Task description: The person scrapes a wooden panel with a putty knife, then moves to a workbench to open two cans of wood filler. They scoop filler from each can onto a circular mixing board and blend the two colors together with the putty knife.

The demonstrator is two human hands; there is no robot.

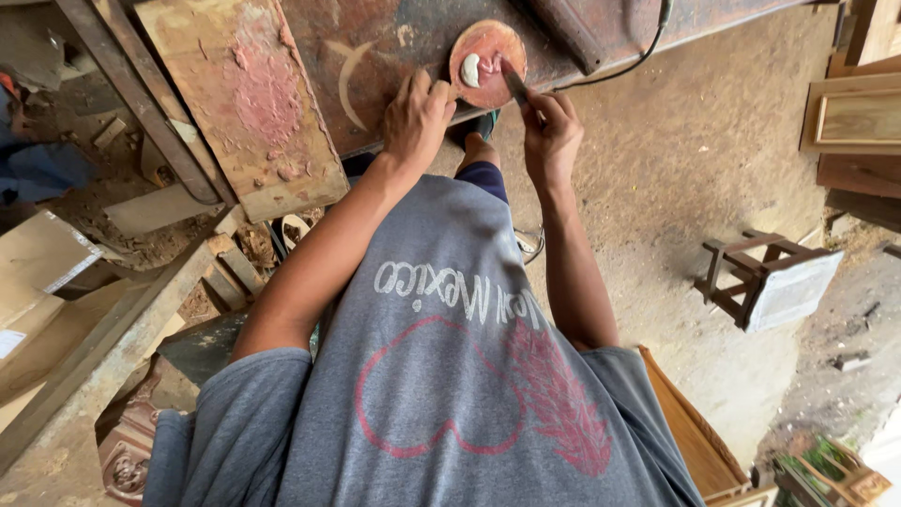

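A round reddish-brown wooden disc (pixel 489 49) with a dab of white paste on it lies at the edge of a stained workbench (pixel 394 56). My left hand (pixel 416 120) presses on the bench just left of the disc, its fingers touching the disc's rim. My right hand (pixel 552 136) grips a small putty knife (pixel 518 88), whose blade rests on the disc's right side near the paste. My grey shirt fills the lower middle of the view.
A worn plank (pixel 246 103) with pink stains leans at the left, among scrap wood and metal bars. A black cable (pixel 619 66) runs off the bench. A small wooden stool (pixel 770 277) stands on the sandy floor at right; framed panels (pixel 859 117) lie at far right.
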